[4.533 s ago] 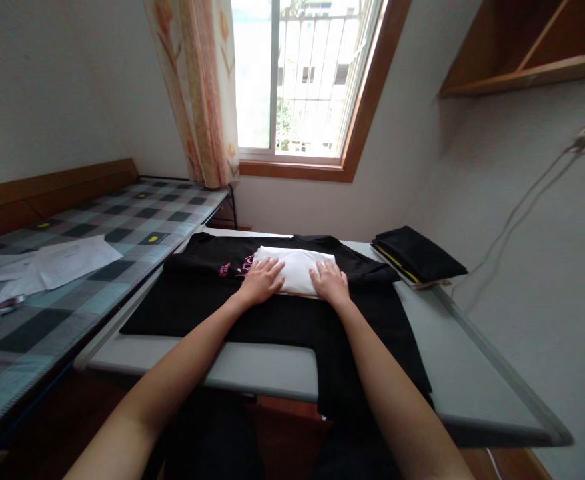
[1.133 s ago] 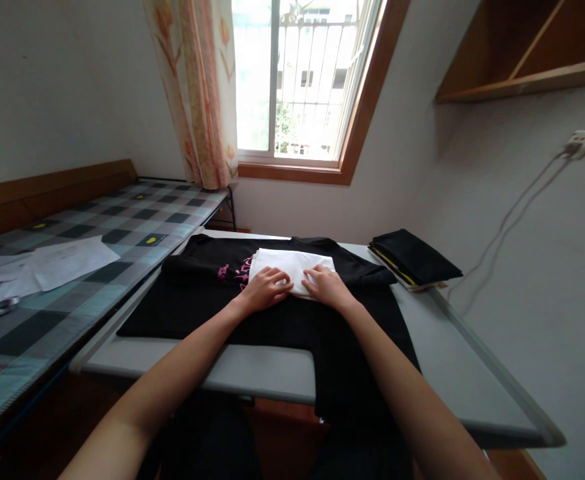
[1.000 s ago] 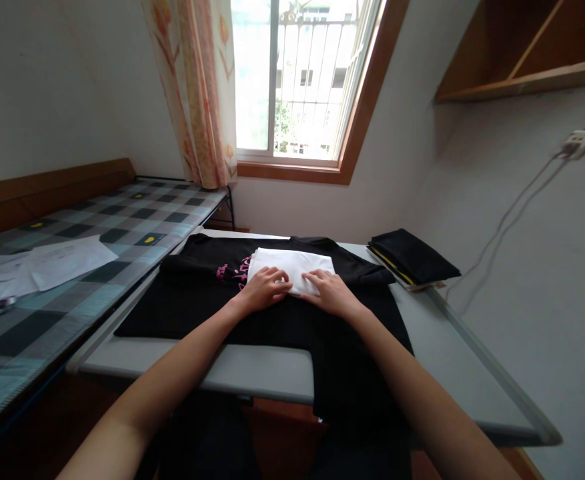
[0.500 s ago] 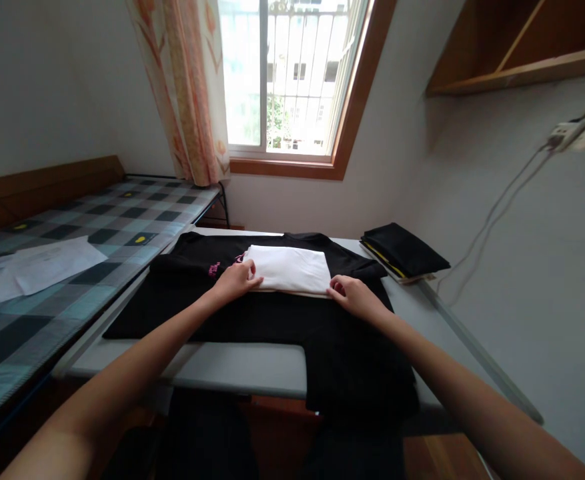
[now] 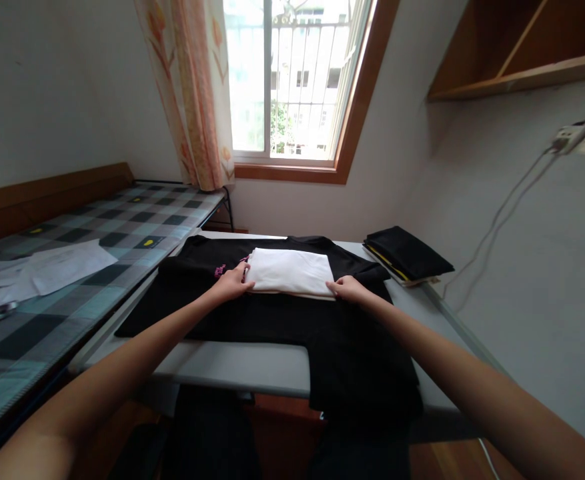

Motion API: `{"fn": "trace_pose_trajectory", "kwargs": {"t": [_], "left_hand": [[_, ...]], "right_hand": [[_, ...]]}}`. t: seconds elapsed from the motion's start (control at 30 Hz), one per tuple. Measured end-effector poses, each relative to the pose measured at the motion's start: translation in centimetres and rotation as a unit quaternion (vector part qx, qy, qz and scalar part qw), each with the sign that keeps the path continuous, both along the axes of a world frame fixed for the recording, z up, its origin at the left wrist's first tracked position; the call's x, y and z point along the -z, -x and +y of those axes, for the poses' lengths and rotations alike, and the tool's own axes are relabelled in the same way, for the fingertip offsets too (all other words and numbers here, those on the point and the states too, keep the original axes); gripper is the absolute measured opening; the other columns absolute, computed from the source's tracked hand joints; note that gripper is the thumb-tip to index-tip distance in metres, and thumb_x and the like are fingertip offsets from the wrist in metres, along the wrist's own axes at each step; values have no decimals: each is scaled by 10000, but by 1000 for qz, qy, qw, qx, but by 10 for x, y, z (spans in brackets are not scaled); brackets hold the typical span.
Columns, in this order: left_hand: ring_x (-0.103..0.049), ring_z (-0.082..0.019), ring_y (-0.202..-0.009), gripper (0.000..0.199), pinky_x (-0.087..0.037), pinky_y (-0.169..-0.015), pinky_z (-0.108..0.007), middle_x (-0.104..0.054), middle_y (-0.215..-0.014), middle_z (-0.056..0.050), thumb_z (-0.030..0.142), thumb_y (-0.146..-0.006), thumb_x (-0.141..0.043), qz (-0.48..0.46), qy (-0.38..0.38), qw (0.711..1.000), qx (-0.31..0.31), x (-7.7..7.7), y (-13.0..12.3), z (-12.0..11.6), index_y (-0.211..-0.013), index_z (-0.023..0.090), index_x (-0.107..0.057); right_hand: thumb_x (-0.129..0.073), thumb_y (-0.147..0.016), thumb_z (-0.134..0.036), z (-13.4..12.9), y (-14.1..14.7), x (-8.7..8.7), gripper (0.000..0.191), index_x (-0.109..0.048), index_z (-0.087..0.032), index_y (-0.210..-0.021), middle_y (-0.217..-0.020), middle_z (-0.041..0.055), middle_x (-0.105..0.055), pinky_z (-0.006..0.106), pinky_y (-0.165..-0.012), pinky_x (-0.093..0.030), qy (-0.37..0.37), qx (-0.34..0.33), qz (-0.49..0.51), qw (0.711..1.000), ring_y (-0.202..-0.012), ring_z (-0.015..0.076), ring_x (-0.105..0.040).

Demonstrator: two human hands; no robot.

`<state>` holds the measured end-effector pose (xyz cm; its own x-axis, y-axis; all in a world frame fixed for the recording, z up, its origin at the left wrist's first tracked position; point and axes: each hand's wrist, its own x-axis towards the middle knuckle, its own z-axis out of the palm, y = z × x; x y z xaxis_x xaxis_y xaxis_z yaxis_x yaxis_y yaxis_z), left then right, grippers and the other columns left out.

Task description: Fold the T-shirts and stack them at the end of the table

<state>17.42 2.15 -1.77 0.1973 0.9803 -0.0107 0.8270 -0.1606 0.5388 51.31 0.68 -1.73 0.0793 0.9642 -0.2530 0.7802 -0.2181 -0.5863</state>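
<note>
A folded white garment (image 5: pixel 292 271) lies as a flat rectangle on top of a spread black garment (image 5: pixel 267 319) with pink lettering. My left hand (image 5: pixel 235 280) grips its left edge, thumb at the near corner and fingers curled round the side. At the near right corner my right hand (image 5: pixel 348 289) pinches the cloth between thumb and fingers. The black garment covers much of the white table (image 5: pixel 242 363), and one part of it hangs over the front edge. Fingertips under the white cloth are hidden.
A stack of folded dark clothes (image 5: pixel 407 253) sits at the table's right rear. To the left, a bed (image 5: pixel 72 227) with a checked cover holds loose papers (image 5: pixel 67 263). Cables (image 5: pixel 502 213) run down the right wall below a wooden shelf (image 5: pixel 522 79).
My right fingers have closed more tightly on the white garment's corner. My left hand has shifted slightly onto its left edge. The camera view has moved a little.
</note>
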Motion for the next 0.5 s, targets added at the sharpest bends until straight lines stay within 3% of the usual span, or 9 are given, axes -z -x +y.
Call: {"fn": "trace_pose_trajectory", "kwargs": {"t": [0.13,0.23,0.33,0.4,0.5], "left_hand": [[-634,-181,-676,616,-519,-632,-286,-617,-780,-20,235,-640,-813,-202,112,972,-51,-4,2,6,-1179,135,-532],[-644,-172,-689,718,-548,-634,-298,-609,-864,-40,162,-573,-846,-334,196,919,-75,-10,4,8,-1203,134,-501],[-659,-176,-764,818,-553,-661,-283,-615,-983,-76,90,-537,-834,-419,247,872,-63,-14,5,7,-1271,151,-477],[-649,-158,-778,858,-535,-641,-254,-617,-1041,-76,51,-537,-796,-430,256,865,-41,-17,5,8,-1320,192,-473],[-599,-107,-675,752,-484,-567,-212,-629,-966,-40,41,-571,-707,-394,232,889,-27,-27,1,11,-1286,213,-549]], "right_hand": [[-611,-852,-349,1,3,-5,354,-548,-151,-566,-492,-17,-475,207,-396,-311,34,15,11,999,-421,77,-408],[-621,-853,-314,-1,5,-8,295,-544,-149,-621,-529,-13,-503,184,-391,-328,37,32,52,997,-451,76,-440],[-583,-886,-288,-5,10,-10,189,-546,-142,-771,-648,14,-579,176,-444,-435,37,68,164,983,-527,90,-548],[-565,-898,-265,-5,13,-11,127,-523,-145,-895,-713,26,-603,191,-475,-487,36,88,240,966,-554,105,-604],[-587,-869,-204,-2,16,-19,201,-474,-177,-1033,-717,-3,-598,176,-422,-464,-14,94,278,956,-513,106,-610]]}}
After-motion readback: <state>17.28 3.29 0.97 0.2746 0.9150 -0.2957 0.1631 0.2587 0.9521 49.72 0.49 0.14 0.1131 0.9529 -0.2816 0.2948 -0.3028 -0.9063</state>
